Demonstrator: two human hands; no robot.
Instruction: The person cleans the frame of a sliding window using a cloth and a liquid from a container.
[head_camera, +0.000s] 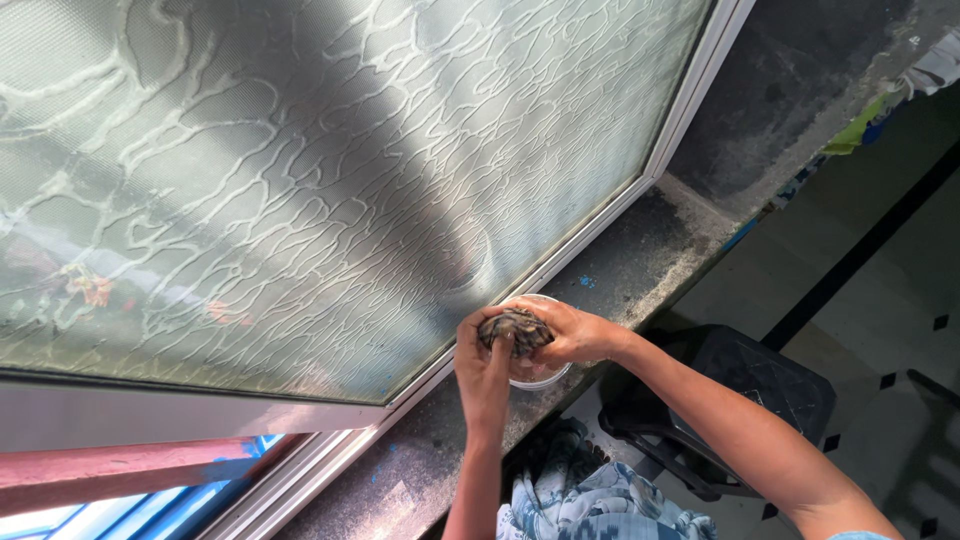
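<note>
While both hands work at the sill, biggest item in view is the frosted window pane (300, 170): textured glass with a raised vein pattern, soapy streaks across it, set in a white frame (690, 95) that runs diagonally down to lower left. Below it, dark speckled stone sill (640, 265), dusty, a few blue paint flecks on it. Right of the sill, tiled floor (880, 300) with small black insets, and a black plastic stool (760, 385) just under the right forearm. Patterned blue-white fabric (600, 505) at bottom edge, near the person's body.

Small clear bowl (540, 375) sits on the sill edge, close to the frame corner; mostly covered by the hands, only rim and lower wall visible.

Dark mottled rag (515, 328), bunched into a wad, held directly over the bowl. Left hand (483, 375) comes up from below, fingers curled, thumb pressed onto the rag's near side. Right hand (570, 335) comes in from the right, fingers wrapped tight around the far side. Both hands clamped on the same wad, touching each other. Can't tell what's in the bowl.
</note>
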